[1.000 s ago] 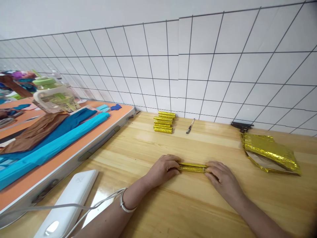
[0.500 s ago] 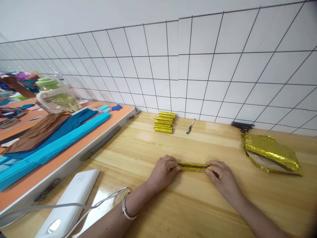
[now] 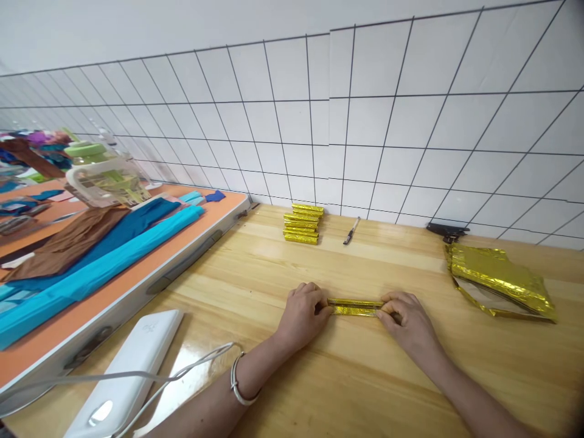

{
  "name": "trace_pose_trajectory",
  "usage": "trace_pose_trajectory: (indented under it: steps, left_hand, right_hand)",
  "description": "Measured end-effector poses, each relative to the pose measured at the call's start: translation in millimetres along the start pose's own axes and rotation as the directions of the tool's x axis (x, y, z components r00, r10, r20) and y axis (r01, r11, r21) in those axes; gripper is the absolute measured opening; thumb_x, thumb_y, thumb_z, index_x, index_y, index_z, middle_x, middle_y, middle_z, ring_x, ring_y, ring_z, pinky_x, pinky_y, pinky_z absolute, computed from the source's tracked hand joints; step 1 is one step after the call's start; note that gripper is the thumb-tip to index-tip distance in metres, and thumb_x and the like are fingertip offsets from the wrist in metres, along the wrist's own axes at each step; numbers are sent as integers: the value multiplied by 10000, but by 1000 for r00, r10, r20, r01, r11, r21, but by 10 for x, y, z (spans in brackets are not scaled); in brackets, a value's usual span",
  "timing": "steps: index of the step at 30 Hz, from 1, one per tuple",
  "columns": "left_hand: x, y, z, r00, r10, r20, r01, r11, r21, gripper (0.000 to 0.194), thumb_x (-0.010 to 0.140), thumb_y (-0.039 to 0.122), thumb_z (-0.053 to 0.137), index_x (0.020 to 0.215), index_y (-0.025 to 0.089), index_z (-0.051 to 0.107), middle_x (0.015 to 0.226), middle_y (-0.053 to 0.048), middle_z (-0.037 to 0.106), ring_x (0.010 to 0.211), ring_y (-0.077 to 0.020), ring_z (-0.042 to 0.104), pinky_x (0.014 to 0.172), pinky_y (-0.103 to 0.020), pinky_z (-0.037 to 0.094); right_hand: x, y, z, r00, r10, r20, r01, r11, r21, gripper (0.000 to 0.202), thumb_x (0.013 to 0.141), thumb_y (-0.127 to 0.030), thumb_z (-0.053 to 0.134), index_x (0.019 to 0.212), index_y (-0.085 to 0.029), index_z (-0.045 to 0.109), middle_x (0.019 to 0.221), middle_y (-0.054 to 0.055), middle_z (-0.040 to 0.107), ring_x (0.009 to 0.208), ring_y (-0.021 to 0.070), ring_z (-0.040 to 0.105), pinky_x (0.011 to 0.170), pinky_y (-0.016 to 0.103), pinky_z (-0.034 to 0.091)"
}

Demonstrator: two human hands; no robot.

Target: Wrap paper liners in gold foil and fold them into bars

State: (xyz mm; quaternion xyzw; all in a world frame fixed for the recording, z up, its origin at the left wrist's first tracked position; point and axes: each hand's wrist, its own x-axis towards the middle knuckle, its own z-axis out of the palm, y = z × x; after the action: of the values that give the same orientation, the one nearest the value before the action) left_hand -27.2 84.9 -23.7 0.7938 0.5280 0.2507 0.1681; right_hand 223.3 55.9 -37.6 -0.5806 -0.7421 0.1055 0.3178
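On wooden table [image 3: 274, 383], pinches opposite ends of gold strip [image 3: 354, 311] in left hand [image 3: 303, 311] and right hand [image 3: 409, 315]; now opens slot [image 3: 356, 305] slightly wider, apparently, so probably mid-fold.

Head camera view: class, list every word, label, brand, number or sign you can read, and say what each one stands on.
No readable text anywhere.
White device: a faint grey mark near its far end, too blurred to read.
Gold foil strip, gold packet and pen: no lettering can be made out.
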Motion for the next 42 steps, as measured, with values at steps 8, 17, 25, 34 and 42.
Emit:
trace_pose_trajectory:
  steps: [8,17,25,34,42]
  left_hand:
    - [-26,5,-12,988,148,-36,-152,975,-159,254,746,129,577,989,198,550,1013,-57,540,962,-185,496,825,-319,410]
    - [-17,-76,20,958,285,38,-282,957,-75,186,849,204,513,1001,218,619,1033,-65,586,939,-185,536,815,-322,436]
    - [-52,30,-99,896,397,198,-428,891,151,253,895,183,432,1115,207,554,1074,-57,594,1006,-193,512,860,-340,398]
    - [7,30,-40,942,320,99,-327,943,59,181,895,244,447,980,208,602,983,-42,623,916,-175,537,816,-312,414]
    - [62,80,-15,964,250,87,-254,966,50,126,868,226,488,847,189,606,842,-36,608,849,-170,528,768,-291,407]
  right_hand:
    - [-57,-1,0,996,87,-29,-87,996,-1,102,742,-254,606,783,-206,526,821,39,573,811,208,516,727,352,425]
    - [-47,-46,-50,998,-56,19,54,997,63,103,835,-238,509,867,-233,607,907,43,592,890,195,528,798,343,425]
    - [-37,-89,-54,1000,-26,16,27,999,-39,101,815,-231,541,899,-208,591,879,46,604,861,207,523,772,361,427]
    - [46,-49,-103,995,-103,16,104,991,-86,163,850,-234,506,960,-224,625,931,57,603,904,203,520,802,347,430]
    - [162,-141,-168,974,-182,134,212,940,-267,100,840,-223,525,819,-212,622,767,36,623,786,193,535,692,320,407]
